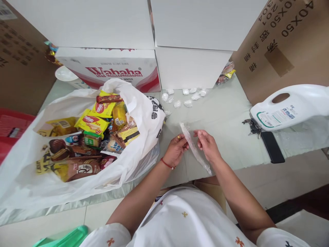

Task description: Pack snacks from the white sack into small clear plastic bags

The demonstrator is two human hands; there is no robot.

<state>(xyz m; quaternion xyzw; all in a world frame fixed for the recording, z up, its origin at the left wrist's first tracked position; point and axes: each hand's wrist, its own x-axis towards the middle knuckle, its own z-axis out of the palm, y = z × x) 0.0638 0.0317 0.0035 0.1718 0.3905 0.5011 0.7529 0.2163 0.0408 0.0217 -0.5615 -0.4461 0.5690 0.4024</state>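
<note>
A long, narrow strip of clear plastic slants between my hands above the pale green tabletop. My left hand, with a ring and a red string bracelet, pinches the strip near its upper part. Just right of the strip is my right hand, fingers bent and slightly apart, with nothing visible in them. Several small white plastic-wrapped bundles lie beyond my hands. To the left, an open white bag is full of packaged snacks, including yellow nabati packs.
A Wahaha box and white boxes stand at the back. At the right are a white detergent bottle, keys and a black phone. Brown cartons flank the table.
</note>
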